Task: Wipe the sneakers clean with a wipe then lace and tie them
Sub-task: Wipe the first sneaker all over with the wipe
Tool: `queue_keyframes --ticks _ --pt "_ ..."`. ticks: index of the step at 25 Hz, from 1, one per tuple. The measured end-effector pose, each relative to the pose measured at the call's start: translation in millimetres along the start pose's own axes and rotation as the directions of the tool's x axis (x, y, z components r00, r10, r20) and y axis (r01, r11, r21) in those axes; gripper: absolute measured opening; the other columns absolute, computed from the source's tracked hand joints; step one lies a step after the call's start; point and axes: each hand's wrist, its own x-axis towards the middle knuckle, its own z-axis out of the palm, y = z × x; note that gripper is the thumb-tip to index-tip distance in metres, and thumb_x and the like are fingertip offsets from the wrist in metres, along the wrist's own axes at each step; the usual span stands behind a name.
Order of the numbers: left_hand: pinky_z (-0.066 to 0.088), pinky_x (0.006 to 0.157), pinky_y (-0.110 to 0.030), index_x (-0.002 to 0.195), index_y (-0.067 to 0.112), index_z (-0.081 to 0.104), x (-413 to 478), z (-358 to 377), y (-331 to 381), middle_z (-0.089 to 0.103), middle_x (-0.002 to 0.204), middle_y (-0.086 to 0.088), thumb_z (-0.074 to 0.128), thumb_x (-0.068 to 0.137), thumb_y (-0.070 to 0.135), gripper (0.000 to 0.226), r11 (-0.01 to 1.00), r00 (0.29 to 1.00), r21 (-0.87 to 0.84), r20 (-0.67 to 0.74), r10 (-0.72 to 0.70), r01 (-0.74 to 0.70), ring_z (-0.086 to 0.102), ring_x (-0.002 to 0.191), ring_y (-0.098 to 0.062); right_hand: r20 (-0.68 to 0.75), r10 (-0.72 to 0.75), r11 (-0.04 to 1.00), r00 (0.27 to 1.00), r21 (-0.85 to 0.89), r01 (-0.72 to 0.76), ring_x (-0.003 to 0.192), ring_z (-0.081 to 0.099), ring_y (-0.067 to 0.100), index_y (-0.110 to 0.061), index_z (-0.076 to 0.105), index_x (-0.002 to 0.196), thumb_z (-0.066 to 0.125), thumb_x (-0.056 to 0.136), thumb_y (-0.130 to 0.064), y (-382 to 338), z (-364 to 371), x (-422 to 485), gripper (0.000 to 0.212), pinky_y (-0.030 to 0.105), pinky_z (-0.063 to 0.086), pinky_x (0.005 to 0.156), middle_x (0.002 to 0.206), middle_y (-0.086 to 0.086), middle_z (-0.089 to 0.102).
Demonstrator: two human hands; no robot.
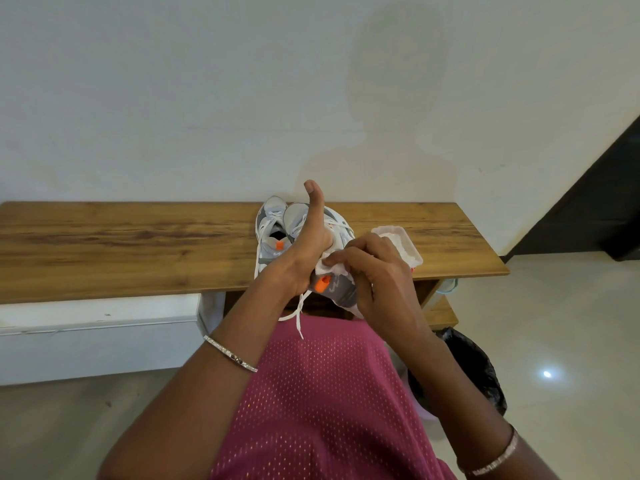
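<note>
Person stands at a wooden bench (138,244) that runs across mid-frame against a white wall (173,81).

The grey-and-white sneaker (341,293) is lifted off the bench, just below frame centre, heel toward the person, w/ an orange pull tab (323,284) showing at the back. Left hand (304,247) grips it from the frame-left side: thumb sticks straight up and the palm is against the shoe. The fingers go out of sight round or into it, can't tell which. Right hand (377,271) has its fingers curled, pinching a white wipe (333,269) and pressing it onto the heel area just above the tab. So both hands are clamped, one on the shoe and one on the wipe.

A loose white lace (298,317) hangs from the shoe down over a pink mesh shirt (329,393).

The second sneaker (272,220), same colours, sits on the bench right behind the hands, toe toward the wall. A white open tub (414,252) sits on the bench just right of the hands, partly hidden by the right one; contents look white, can't tell more.

Thin bracelet (230,353) on the left wrist, and a wider band (491,462) on the right wrist at lower right. Black bin bag (478,368) on the pale floor at lower right, beside the bench end.
</note>
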Motion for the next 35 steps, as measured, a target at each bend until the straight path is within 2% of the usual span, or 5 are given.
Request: queue_keyframes --ticks 3,12,25,32,35 --pt "0.043 0.042 -0.02 0.037 0.013 0.04 1 -1 0 0.042 0.039 -0.002 0.004 0.075 0.09 0.093 1.0 1.0 0.025 -0.019 0.009 -0.009 0.045 0.036 -0.012 -0.001 -0.036 0.999 0.999 0.015 0.036 0.099 0.053 0.018 -0.016 0.076 0.099 0.041 0.091 -0.034 1 -2 -7 0.04 0.023 0.042 0.074 0.103 0.007 0.066" --pt "0.041 0.039 -0.02 0.033 0.017 0.05 1 -1 -3 0.047 0.04 -0.001 0.005 0.081 0.086 0.096 1.0 0.999 0.015 0.035 0.008 -0.008 0.05 0.037 -0.013 -0.059 0.062 0.998 0.996 -0.02 -0.064 0.099 0.058 0.02 -0.014 0.076 0.103 0.04 0.09 -0.03 4 2 -2 0.041 0.028 0.048 0.076 0.104 0.006 0.067" --pt "0.057 0.067 -0.036 0.095 0.004 0.057 19 -16 -9 0.063 0.077 -0.011 0.031 0.067 0.098 0.101 0.997 0.995 0.014 0.063 -0.081 0.08 0.068 0.07 -0.025 -0.087 0.149 0.987 0.985 -0.039 -0.153 0.102 0.057 0.017 -0.011 0.074 0.108 0.064 0.089 0.001 15 3 2 0.025 0.029 0.052 0.081 0.107 0.005 0.067" --pt "0.05 0.054 -0.03 0.068 0.013 0.048 30 -19 -8 0.047 0.066 -0.008 0.034 0.062 0.101 0.089 0.991 0.992 0.064 0.028 -0.119 0.117 0.051 0.057 -0.022 -0.171 -0.046 0.986 0.984 -0.168 0.017 0.104 0.057 0.023 -0.011 0.073 0.113 0.062 0.092 -0.004 10 11 -45 0.025 0.029 0.047 0.084 0.113 0.007 0.068" --pt "0.054 0.07 -0.037 0.083 0.011 0.055 39 -20 -13 0.055 0.08 -0.018 0.04 0.06 0.1 0.093 0.989 0.988 0.042 0.069 -0.141 0.138 0.06 0.073 -0.031 -0.222 0.035 0.992 0.974 -0.112 -0.061 0.102 0.054 0.015 -0.012 0.075 0.107 0.066 0.089 -0.002 22 1 -29 0.022 0.024 0.043 0.082 0.107 0.002 0.069"
